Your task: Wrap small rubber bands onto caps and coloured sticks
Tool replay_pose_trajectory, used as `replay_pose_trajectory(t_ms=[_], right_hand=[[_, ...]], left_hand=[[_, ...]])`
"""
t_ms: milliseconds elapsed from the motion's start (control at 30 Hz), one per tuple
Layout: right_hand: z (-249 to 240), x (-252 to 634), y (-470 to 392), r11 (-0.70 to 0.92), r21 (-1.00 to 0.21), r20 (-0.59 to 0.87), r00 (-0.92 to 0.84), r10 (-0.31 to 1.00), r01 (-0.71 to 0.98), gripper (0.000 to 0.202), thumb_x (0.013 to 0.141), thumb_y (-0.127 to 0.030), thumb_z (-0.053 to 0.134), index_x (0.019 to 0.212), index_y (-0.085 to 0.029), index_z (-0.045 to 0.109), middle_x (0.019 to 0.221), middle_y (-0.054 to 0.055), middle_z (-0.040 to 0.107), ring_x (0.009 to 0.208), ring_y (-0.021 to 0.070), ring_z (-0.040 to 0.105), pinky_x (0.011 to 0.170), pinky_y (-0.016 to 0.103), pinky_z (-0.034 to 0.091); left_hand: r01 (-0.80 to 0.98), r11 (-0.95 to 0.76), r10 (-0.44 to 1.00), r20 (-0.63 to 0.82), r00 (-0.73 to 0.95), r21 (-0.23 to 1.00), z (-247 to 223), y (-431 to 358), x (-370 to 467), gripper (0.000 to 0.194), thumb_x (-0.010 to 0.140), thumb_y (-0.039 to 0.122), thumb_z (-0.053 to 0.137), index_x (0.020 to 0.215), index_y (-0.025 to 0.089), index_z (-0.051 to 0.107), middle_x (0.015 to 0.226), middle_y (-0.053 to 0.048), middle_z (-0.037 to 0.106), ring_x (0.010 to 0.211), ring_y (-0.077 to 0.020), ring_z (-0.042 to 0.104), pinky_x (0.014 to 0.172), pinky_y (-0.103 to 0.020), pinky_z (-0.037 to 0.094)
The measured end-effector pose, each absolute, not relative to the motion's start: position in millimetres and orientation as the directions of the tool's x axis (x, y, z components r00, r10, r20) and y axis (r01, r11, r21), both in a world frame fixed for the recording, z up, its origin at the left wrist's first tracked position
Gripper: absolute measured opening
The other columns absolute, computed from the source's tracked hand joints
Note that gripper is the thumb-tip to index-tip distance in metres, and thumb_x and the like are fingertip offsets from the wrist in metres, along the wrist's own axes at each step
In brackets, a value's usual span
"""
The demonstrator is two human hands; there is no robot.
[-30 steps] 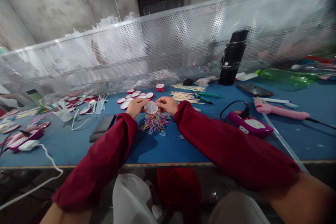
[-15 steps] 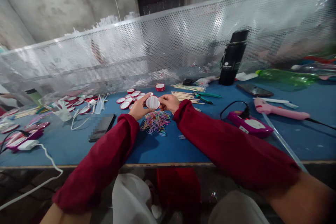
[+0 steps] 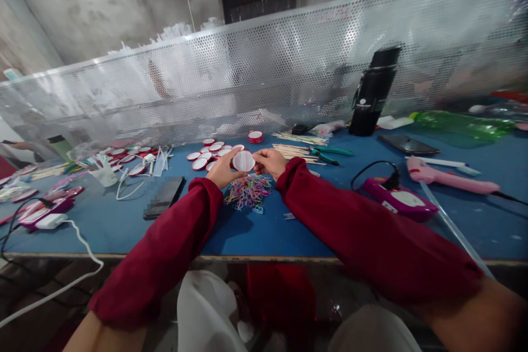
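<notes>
Fingers of my left hand [image 3: 224,169] and right hand [image 3: 272,163] grip the red-rimmed disc [image 3: 243,161], coloured strands [image 3: 249,192] at its six o'clock. Beyond them, bare blue table [image 3: 264,239] reaches the near edge. The disc's underside is hidden; pixelation obscures the dark device [image 3: 171,195] at eight.

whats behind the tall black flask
The perforated metal screen shows behind the black flask, on both sides of it. Whatever sits directly behind its body is covered and can't be told.
</notes>
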State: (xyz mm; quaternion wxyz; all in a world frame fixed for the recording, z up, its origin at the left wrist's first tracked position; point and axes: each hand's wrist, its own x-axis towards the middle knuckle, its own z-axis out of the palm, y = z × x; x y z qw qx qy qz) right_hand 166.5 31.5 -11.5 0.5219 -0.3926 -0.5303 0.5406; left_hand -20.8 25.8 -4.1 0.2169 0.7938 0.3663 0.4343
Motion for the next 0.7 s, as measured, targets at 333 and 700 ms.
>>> replay_pose_trajectory(t_ms=[333, 700], right_hand=[[-11.5, 166.3, 31.8, 0.098, -0.985, 0.118, -0.143, 0.983, -0.139, 0.017, 0.082, -0.026, 0.068, 0.078, -0.017, 0.055, 0.047, -0.005, 0.058, 0.040, 0.0092, 0.055, 0.042, 0.020, 0.050], [-12.1, 166.4, 33.1, 0.105, -0.987, 0.121, -0.128, 0.984, -0.125, 0.016, 0.082, -0.026, 0.068, 0.077, -0.018, 0.055, 0.045, -0.006, 0.056, 0.038, 0.0086, 0.052, 0.040, 0.020, 0.048]], left_hand=[[0.444, -0.671, 0.741, 0.538, 0.402, 0.594, -3.8, 26.7, -23.8, 0.083, 0.058, 0.026, 0.082, 0.135, 0.017, 0.052, 0.136, -0.016, 0.054, 0.128, -0.0324, 0.048, 0.108, -0.049, 0.036], [0.477, -0.660, 0.751, 0.524, 0.401, 0.581, -0.2, 23.6, -24.4, 0.080, 0.057, 0.030, 0.083, 0.131, 0.020, 0.056, 0.134, -0.014, 0.058, 0.125, -0.0321, 0.051, 0.107, -0.048, 0.037]])
